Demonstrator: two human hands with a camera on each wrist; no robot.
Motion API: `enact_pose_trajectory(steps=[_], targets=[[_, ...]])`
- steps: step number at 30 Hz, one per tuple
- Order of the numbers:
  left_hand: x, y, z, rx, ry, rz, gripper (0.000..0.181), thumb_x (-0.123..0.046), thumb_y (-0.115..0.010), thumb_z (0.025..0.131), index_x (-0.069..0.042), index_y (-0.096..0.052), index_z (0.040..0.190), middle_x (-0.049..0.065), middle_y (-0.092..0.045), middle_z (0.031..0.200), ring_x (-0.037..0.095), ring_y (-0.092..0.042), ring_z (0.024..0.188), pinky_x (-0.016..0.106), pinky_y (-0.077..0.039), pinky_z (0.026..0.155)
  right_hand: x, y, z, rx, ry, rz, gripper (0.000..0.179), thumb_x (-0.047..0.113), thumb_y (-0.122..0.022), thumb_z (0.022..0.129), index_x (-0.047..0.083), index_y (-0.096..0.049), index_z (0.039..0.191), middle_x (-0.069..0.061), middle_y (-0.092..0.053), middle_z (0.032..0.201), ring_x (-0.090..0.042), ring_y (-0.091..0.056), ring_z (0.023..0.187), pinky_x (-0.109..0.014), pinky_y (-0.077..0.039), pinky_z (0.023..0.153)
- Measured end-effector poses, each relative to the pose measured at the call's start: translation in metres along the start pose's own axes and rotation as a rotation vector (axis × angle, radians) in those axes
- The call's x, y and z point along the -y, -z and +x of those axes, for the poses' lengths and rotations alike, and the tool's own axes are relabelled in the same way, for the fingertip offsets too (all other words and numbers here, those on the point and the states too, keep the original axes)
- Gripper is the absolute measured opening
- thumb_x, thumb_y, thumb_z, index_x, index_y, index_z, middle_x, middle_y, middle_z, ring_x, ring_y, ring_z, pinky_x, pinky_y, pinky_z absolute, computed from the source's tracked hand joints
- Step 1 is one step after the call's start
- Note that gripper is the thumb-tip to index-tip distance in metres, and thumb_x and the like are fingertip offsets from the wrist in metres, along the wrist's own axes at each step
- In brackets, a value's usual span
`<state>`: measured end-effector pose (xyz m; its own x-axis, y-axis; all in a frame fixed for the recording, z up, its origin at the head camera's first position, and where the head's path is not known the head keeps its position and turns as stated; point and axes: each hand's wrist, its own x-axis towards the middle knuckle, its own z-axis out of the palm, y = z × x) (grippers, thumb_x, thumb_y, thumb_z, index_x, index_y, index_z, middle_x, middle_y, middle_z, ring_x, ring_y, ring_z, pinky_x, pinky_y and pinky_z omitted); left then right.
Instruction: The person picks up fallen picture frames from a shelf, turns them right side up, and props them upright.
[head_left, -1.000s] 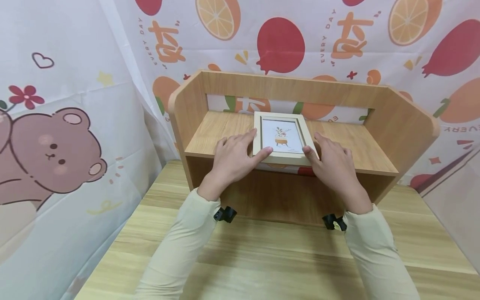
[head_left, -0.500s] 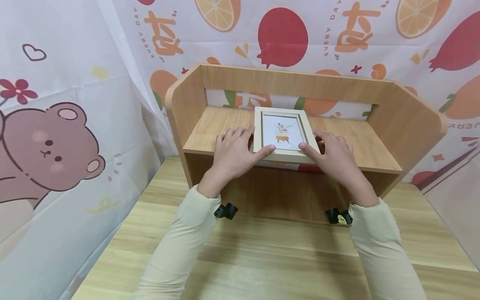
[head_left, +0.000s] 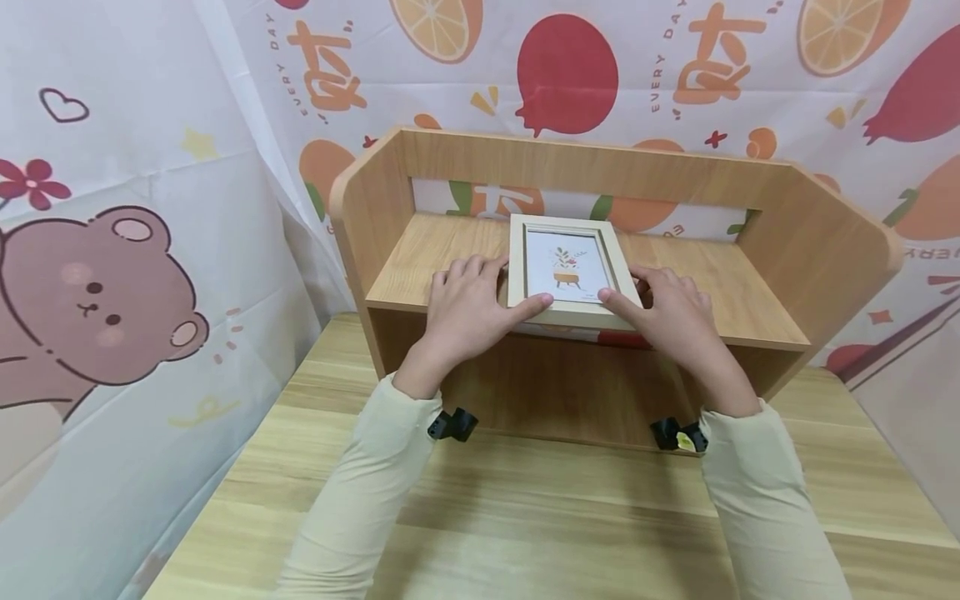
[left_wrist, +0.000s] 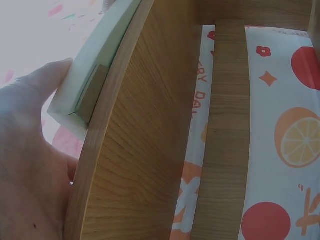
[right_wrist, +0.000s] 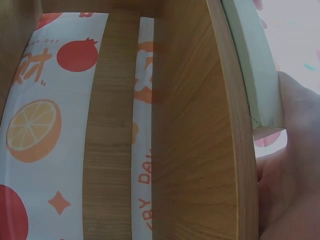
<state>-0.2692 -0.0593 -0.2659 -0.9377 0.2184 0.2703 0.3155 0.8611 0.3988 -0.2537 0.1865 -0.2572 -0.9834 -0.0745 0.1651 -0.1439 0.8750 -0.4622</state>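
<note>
A cream-coloured picture frame [head_left: 577, 313] lies face up on the upper board of a wooden desktop shelf [head_left: 442, 250]. Its picture shows a potted plant. At its left side my left hand [head_left: 468, 304] grips it, thumb over the front left corner. The right hand [head_left: 678, 321] holds the opposite side in the same way, with its thumb on the front right corner. From the left wrist, the frame's edge [left_wrist: 100, 60] appears close against the shelf board; the right wrist view shows the other end of the frame [right_wrist: 255, 65] under the thumb. Fingertips are partly hidden.
The shelf has upright side panels [head_left: 832, 250], a back rail [head_left: 585, 171] and an open lower compartment [head_left: 562, 383]. It stands on a light wood table [head_left: 525, 517]. Printed cloth [head_left: 465, 100] hangs behind and to the left. Black wrist devices [head_left: 453, 425] sit below the sleeves.
The head view has tilted slightly downward. The right hand's thumb has slid a little inward on the frame. The frame itself stays on the upper board, with both hands at its sides.
</note>
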Motion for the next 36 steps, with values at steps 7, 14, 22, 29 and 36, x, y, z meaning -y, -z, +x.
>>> enact_pose_trajectory(steps=[7, 14, 22, 29, 36], targets=[[0.003, 0.003, 0.0, 0.017, 0.002, -0.001, 0.095, -0.078, -0.049, 0.079, -0.016, -0.035, 0.15, 0.01, -0.047, 0.131, 0.026, -0.038, 0.115, 0.045, -0.026, 0.1, 0.002, -0.002, 0.0, 0.009, -0.006, -0.015, 0.089, 0.069, -0.045, 0.089, 0.004, -0.034, 0.149, -0.02, -0.049, 0.125, -0.034, -0.037, 0.109, -0.047, -0.024, 0.084], [0.003, 0.006, 0.003, 0.02, 0.012, 0.014, 0.095, -0.078, -0.049, 0.079, -0.017, -0.035, 0.15, 0.009, -0.047, 0.128, 0.025, -0.039, 0.115, 0.044, -0.026, 0.099, 0.002, -0.003, 0.004, -0.004, 0.01, -0.017, 0.089, 0.071, -0.042, 0.089, 0.005, -0.034, 0.149, -0.021, -0.047, 0.132, -0.036, -0.038, 0.113, -0.05, -0.024, 0.088], [0.003, 0.007, 0.006, 0.064, 0.015, -0.043, 0.091, -0.074, -0.053, 0.08, -0.016, -0.038, 0.149, 0.009, -0.047, 0.131, 0.024, -0.04, 0.115, 0.043, -0.026, 0.096, -0.003, 0.002, 0.004, 0.051, 0.025, -0.006, 0.081, 0.063, -0.044, 0.093, 0.004, -0.036, 0.148, -0.02, -0.05, 0.132, -0.034, -0.039, 0.114, -0.048, -0.024, 0.088], [0.006, 0.012, 0.003, 0.105, -0.007, -0.111, 0.088, -0.068, -0.058, 0.082, -0.014, -0.038, 0.148, 0.009, -0.049, 0.132, 0.025, -0.042, 0.117, 0.044, -0.026, 0.097, -0.008, 0.006, 0.002, 0.078, 0.074, 0.074, 0.062, 0.048, -0.05, 0.096, 0.007, -0.045, 0.142, -0.015, -0.058, 0.113, -0.028, -0.043, 0.107, -0.043, -0.021, 0.082], [0.015, 0.016, 0.001, 0.166, -0.08, -0.229, 0.082, -0.055, -0.063, 0.085, -0.013, -0.035, 0.15, 0.009, -0.05, 0.131, 0.024, -0.043, 0.121, 0.045, -0.026, 0.103, -0.014, 0.007, -0.001, 0.09, 0.098, 0.16, 0.056, 0.044, -0.052, 0.096, 0.01, -0.045, 0.139, -0.012, -0.053, 0.098, -0.023, -0.046, 0.091, -0.035, -0.031, 0.073]])
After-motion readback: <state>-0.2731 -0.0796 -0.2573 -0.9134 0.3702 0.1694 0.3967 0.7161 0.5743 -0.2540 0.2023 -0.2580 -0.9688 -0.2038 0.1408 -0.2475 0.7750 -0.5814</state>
